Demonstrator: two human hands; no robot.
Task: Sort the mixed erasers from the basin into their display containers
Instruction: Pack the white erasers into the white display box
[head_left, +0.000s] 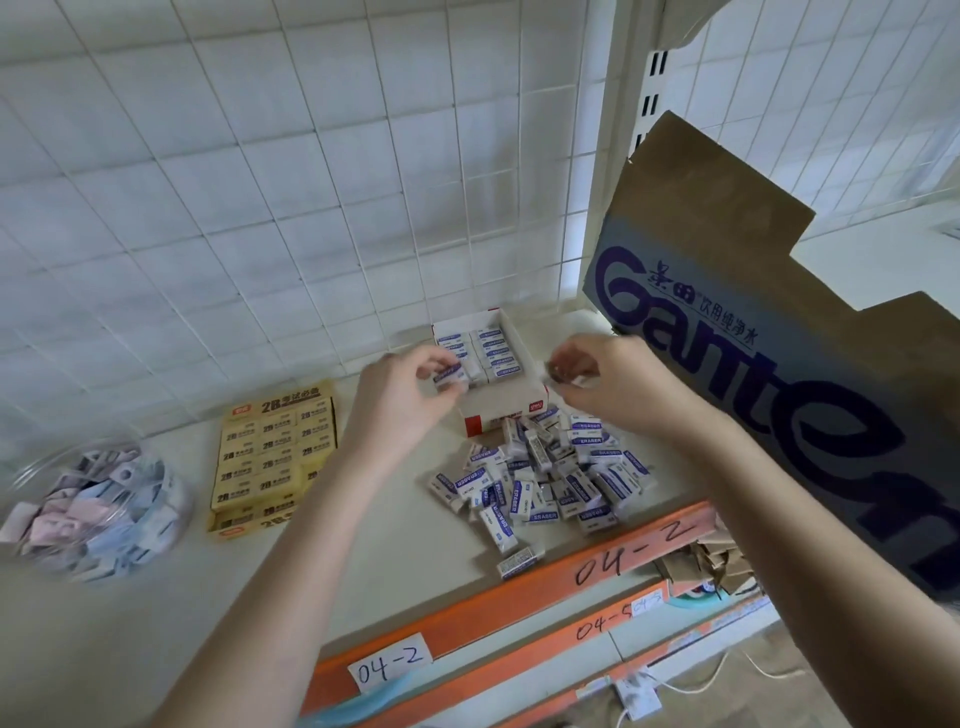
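Note:
A pile of several white erasers with blue sleeves (545, 480) lies loose on the shelf. Behind the pile stands a red and white display box (485, 415), partly filled with neat rows of the same erasers. My left hand (405, 395) pinches one blue-sleeved eraser (451, 375) at the box's front left corner. My right hand (608, 379) hovers at the box's right side, its fingers curled round a small eraser (579, 382) that is mostly hidden and blurred.
A yellow display box of 2B erasers (275, 457) sits to the left. A clear round basin of pastel erasers (88, 499) stands at far left. A large Ganten cardboard box (779, 353) crowds the right. An orange shelf edge (519, 597) runs along the front, a wire grid wall behind.

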